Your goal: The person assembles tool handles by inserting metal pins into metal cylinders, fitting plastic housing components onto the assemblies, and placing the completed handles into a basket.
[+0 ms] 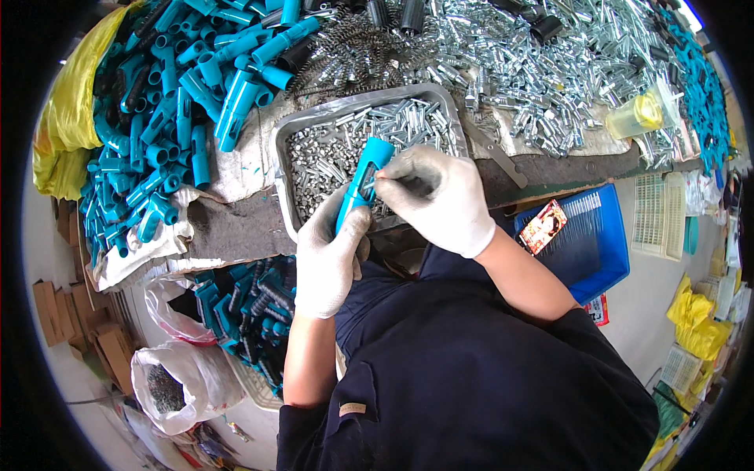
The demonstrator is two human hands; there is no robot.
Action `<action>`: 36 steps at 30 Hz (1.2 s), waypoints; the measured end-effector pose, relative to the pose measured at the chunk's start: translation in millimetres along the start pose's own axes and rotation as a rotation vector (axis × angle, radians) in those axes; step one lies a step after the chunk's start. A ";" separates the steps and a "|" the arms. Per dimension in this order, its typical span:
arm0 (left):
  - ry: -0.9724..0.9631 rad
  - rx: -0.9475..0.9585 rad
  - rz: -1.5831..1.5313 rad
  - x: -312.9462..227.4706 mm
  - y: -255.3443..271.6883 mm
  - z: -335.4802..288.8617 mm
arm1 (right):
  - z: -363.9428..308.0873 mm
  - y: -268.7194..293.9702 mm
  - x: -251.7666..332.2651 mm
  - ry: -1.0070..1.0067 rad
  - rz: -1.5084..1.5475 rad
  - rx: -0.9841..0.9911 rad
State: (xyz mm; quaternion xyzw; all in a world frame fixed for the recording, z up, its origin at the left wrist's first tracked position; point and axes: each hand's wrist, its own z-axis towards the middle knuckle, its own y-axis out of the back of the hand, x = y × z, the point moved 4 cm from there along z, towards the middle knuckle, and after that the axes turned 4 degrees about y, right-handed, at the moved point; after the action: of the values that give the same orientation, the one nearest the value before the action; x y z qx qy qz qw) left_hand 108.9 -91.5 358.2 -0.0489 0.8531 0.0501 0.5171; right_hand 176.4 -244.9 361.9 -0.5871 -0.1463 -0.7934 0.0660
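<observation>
My left hand [326,255], in a white knit glove, is wrapped round a teal plastic tube [377,149] with a flared upper end and a slot in its side. The tube is tilted, its flared end pointing away from me. At the slot, my gloved right hand [444,196] pinches with thumb and fingertips; what they hold is too small and hidden to name. Both hands are above the near part of a grey metal tray [280,174], which holds short metal pins [408,118] and small metal pieces [314,157].
Teal plastic tubes [184,110] are heaped on the bench's left. Springs [353,55] and metal parts [534,86] cover the back and right. A flat metal strip [499,153] lies beside the tray. Below stand a blue bin [616,243] of thin rods and a white sack [208,381].
</observation>
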 end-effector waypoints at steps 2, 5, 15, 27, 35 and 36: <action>-0.013 -0.004 0.009 -1.1 -4.2 -0.8 | 1.5 2.6 9.4 0.288 -0.276 -0.053; -0.003 -0.033 0.061 -1.2 -2.1 -0.9 | -3.8 -3.2 5.6 0.455 -0.530 -0.086; -0.296 -0.276 0.207 -10.6 -10.2 -9.1 | 2.5 1.7 11.8 0.094 -0.207 -0.180; -0.293 -0.085 0.176 -37.3 -35.2 14.5 | -0.2 -8.2 -15.8 -0.331 1.050 -0.132; -0.660 -0.255 1.129 -37.4 -16.4 48.6 | -7.6 20.3 -26.7 -0.457 1.290 -0.284; -0.663 -0.247 1.189 -29.8 -19.8 50.5 | -12.2 19.9 -26.5 -0.447 1.119 -0.160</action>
State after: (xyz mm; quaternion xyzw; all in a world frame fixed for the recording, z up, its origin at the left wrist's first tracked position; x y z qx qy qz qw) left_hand 169.6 -103.4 360.7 0.3862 0.5201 0.4342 0.6259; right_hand 178.7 -269.2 336.5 -0.7306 0.2340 -0.5043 0.3964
